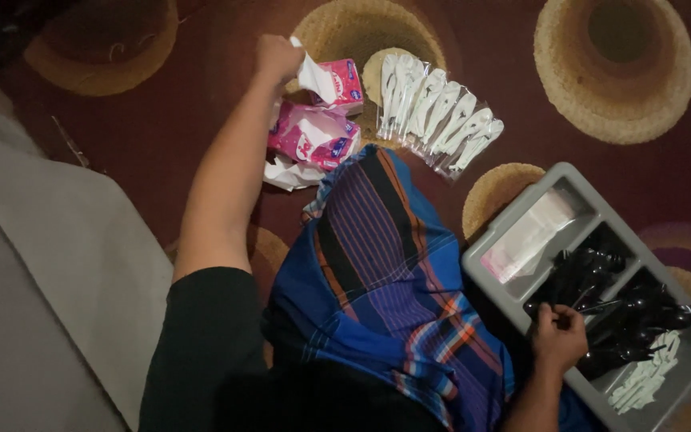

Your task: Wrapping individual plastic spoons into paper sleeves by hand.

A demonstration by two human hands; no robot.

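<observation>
The carpet (161, 136) is dark red with tan round rings. The tissue packs (313, 132) are pink, the tissue (312, 76) white. The cloth (385, 272) has blue, black and orange stripes. The tray (493, 256) is grey, with black spoons (593, 276) and white forks (645, 376)

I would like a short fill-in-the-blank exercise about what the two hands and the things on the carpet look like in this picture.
1. The left hand pulls a white tissue from a ____ pack.
2. The right hand rests in a grey ____ holding black cutlery.
3. The clear-wrapped cutlery lying on the carpet is ____ in colour.
4. The cloth over the person's lap is mostly ____, with stripes.

Missing words: pink; tray; white; blue
</observation>
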